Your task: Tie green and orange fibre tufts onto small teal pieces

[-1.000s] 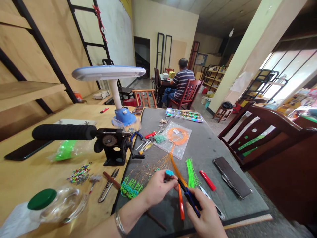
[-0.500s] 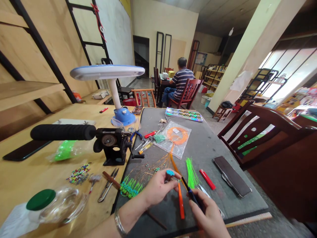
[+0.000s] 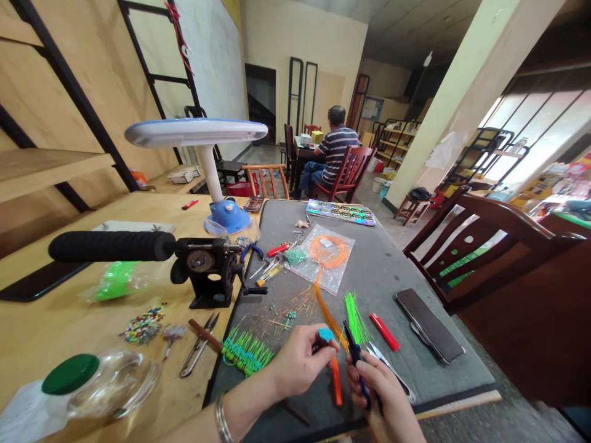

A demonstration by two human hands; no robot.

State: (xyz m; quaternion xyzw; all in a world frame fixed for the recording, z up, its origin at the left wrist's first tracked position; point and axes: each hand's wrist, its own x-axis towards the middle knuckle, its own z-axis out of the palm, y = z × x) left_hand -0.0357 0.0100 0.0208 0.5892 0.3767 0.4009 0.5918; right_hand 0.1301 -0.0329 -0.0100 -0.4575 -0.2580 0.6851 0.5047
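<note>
My left hand [image 3: 300,360] pinches a small dark piece topped by a cluster of turquoise beads [image 3: 325,335]. In my right hand [image 3: 376,381] is a pair of pliers [image 3: 354,347] with dark jaws and blue handles. The jaws point up and away, just right of the left fingertips, near a thin yellow-green strand. On the grey mat below lies an orange-handled tool [image 3: 337,381], partly hidden by the left fingers. Scissors [image 3: 392,369] lie under and beside the right hand. Bright green strands [image 3: 354,320] fan out beyond the hands, and a red lighter [image 3: 384,332] lies beside them.
Green strands with turquoise beads [image 3: 247,351] lie left of my left wrist. A bag of orange line [image 3: 330,255] is farther back. A black crank vise [image 3: 210,271], lamp [image 3: 226,215] and green-lidded jar [image 3: 71,374] stand left. A dark case [image 3: 429,326] lies right. A person [image 3: 337,151] sits beyond.
The pliers have turned more upright, and their handles now show spread apart in my right hand. My left hand has shifted slightly right and down with the beaded piece.
</note>
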